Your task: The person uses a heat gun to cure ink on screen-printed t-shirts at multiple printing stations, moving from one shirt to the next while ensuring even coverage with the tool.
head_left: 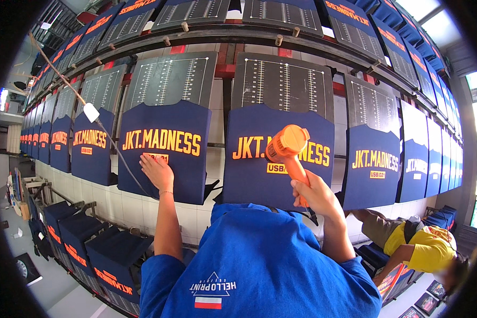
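The right hand (320, 197) grasps the handle of an orange handheld dryer (289, 146), whose head covers part of the lettering on a navy T-shirt (246, 183); whether it touches the fabric, I cannot tell. The left hand (157, 172), flat and gripping nothing, lies over the small yellow label on the neighbouring navy shirt (188, 183). Both shirts are drawn over dark boards with white scale marks, their upper parts bare. More dressed boards run in rows either way. A cable with a white block (91, 112) hangs across the left side. At lower right, a person in yellow (424, 246) bends over another row.
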Demonstrator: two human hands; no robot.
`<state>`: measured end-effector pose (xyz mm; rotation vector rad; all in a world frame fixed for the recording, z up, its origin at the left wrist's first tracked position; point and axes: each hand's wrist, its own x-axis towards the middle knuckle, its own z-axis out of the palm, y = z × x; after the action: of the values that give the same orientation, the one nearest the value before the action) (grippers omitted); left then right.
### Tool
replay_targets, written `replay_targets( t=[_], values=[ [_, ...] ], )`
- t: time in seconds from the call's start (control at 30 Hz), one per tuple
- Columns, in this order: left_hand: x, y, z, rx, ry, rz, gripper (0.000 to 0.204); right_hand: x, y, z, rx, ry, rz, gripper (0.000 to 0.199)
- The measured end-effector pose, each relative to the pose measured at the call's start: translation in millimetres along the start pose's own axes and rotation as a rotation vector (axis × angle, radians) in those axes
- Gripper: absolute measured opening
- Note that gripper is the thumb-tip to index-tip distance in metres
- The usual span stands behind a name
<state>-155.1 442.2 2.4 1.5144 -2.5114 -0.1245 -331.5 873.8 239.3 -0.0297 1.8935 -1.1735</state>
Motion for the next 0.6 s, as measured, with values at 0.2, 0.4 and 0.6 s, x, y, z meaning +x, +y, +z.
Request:
replay_targets(
  t=[0.2, 0.4, 0.6],
  values=[
    [-18.6, 24.7, 4.0, -0.012, -0.016, 0.142, 0.063, 19.0, -0.5, -1.7, -0.015, 0.010, -0.063, 0.029],
    [-38.8, 46.0, -1.4, -0.011, -0.065, 0.292, 0.062, 40.4, -5.9, -3.9, 0.025, 0.053, -0.089, 0.026],
    [-34.6, 45.1, -0.4, -0.004, -0.101, 0.300, 0.062, 42.5, -17.3, -5.0, 0.032, 0.093, -0.085, 0.026]
  ],
)
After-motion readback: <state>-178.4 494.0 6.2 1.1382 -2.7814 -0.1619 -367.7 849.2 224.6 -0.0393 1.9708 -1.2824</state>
